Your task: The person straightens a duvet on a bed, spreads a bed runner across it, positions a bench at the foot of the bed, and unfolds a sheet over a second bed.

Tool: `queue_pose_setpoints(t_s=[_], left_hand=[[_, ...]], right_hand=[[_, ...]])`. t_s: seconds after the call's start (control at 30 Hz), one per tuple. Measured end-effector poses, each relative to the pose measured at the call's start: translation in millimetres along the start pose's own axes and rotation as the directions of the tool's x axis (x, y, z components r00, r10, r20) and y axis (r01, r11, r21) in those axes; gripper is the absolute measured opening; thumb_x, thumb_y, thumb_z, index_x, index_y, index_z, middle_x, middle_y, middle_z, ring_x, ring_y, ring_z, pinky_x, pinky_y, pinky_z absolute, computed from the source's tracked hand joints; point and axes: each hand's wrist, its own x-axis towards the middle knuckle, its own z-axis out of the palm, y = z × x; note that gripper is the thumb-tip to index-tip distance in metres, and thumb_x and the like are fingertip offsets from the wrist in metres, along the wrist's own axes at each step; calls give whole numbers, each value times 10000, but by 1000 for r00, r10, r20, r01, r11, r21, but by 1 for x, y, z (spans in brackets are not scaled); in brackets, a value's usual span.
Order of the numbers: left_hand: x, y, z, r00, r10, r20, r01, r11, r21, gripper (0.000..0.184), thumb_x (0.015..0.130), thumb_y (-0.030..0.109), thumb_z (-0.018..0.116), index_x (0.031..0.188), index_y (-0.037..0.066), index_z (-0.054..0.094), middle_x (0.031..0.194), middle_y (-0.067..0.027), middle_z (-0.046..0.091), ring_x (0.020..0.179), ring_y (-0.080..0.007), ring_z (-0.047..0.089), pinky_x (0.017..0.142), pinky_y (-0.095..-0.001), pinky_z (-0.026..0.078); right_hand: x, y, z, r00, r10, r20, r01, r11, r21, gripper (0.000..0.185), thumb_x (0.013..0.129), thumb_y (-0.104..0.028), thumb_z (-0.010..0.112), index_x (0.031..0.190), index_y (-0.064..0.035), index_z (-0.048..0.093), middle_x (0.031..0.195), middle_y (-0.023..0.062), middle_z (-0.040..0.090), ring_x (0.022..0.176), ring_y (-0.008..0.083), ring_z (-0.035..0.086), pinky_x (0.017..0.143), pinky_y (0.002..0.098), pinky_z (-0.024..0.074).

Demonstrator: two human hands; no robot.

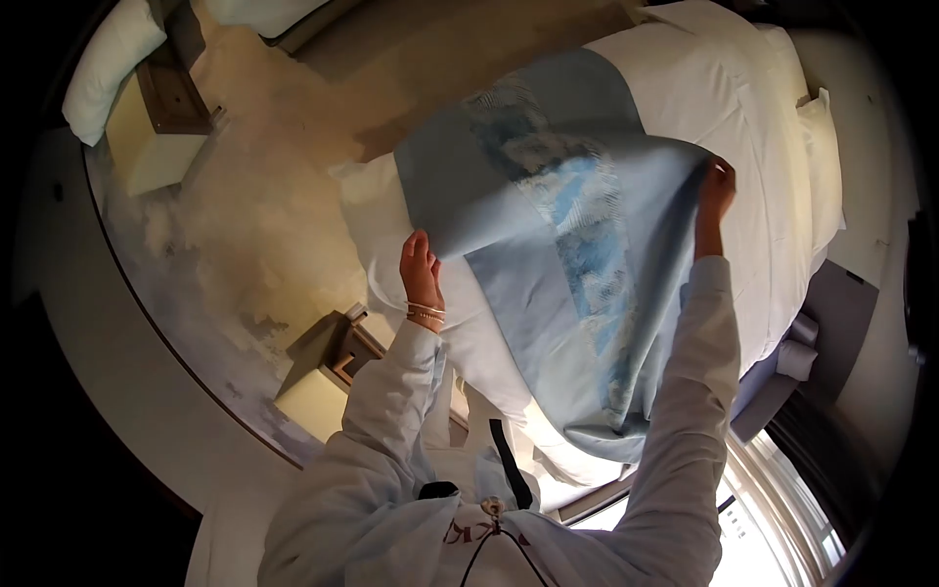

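Note:
A blue-grey bed runner (533, 293) with a patterned band of white and bright blue lies across the white bed. My left hand (421, 269) grips its edge on the left side, fingers pinched together. On the right, my right hand (717, 186) is closed on the opposite edge. Between the two hands the cloth is lifted and slopes in loose folds. Its near end bunches up close to the bed's lower edge. White bedding (748, 235) shows on both sides of the runner.
A wooden nightstand (354, 354) stands left of the bed near my left arm. Another nightstand (174, 98) is at the upper left beside a white pillow (112, 59). A grey sofa (773, 391) and a bright curtained window (782, 489) are at the lower right.

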Motion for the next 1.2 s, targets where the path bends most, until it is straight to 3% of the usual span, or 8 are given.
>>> queue_pose_setpoints(t_s=[0.13, 0.23, 0.3, 0.47, 0.6, 0.7, 0.87, 1.2], left_hand=[[11, -14, -12, 962, -101, 253, 79, 992, 94, 251, 815, 246, 553, 1028, 141, 473, 880, 36, 520, 836, -102, 515, 730, -264, 418], [11, -20, -20, 903, -247, 351, 158, 952, 263, 171, 796, 194, 580, 922, 142, 476, 808, 32, 505, 787, -107, 521, 713, -273, 437], [-2, -19, -16, 877, -312, 366, 154, 904, 400, 166, 784, 158, 595, 773, 153, 430, 745, 32, 494, 715, -102, 519, 712, -289, 450], [-39, -38, -37, 913, -303, 275, 120, 841, 528, 321, 769, 137, 592, 1069, 97, 486, 909, -27, 558, 801, -162, 569, 722, -268, 444], [-87, -51, -44, 884, -338, 322, 59, 766, 641, 222, 777, 128, 569, 984, 98, 495, 902, -43, 570, 789, -157, 566, 706, -260, 447], [-140, -71, -26, 826, -383, 414, -6, 728, 685, 196, 785, 126, 558, 968, 89, 500, 867, -39, 567, 755, -151, 561, 696, -258, 451], [-239, -133, -8, 682, -458, 570, -92, 720, 688, 158, 795, 128, 552, 944, 82, 530, 823, -30, 559, 708, -140, 551, 677, -258, 453], [-435, -349, -125, 415, -835, 361, 57, 420, 906, 219, 783, 85, 542, 1002, 89, 540, 894, -44, 548, 775, -161, 523, 705, -296, 461]], right_hand=[[-64, 21, 22, 979, -69, 193, 126, 946, -300, 590, 718, -280, 615, 1222, -120, 352, 1186, 128, 407, 1160, 290, 301, 955, 452, 219], [-117, 62, 18, 892, -123, 435, 224, 956, -189, 567, 718, -133, 603, 1225, -178, 353, 1209, 123, 381, 1183, 297, 268, 976, 463, 177], [-159, 78, -1, 862, 67, 503, -3, 992, -128, 545, 716, -120, 605, 1207, -191, 380, 1211, 127, 376, 1170, 306, 283, 970, 443, 203], [-240, 91, -94, 793, 116, 598, -169, 985, 33, 465, 751, -62, 557, 1180, -161, 408, 1198, 135, 379, 1140, 311, 320, 950, 380, 263], [-301, 99, -192, 801, 236, 551, -452, 842, 296, 412, 753, -36, 539, 1145, -129, 455, 1156, 92, 443, 1081, 248, 403, 880, 328, 356], [-356, 137, -259, 896, 208, 391, -394, 779, 488, 332, 773, -26, 508, 1103, -53, 486, 1093, 57, 514, 1001, 178, 476, 832, 278, 392], [-470, 173, -373, 782, 463, 417, -615, 470, 633, 293, 784, -6, 398, 1058, -31, 499, 899, 64, 594, 871, 124, 535, 753, 231, 405], [-764, 274, -561, 559, 829, -3, -393, 268, 880, 257, 846, -175, 455, 1073, -62, 494, 913, 49, 592, 851, 124, 558, 751, 245, 426]])
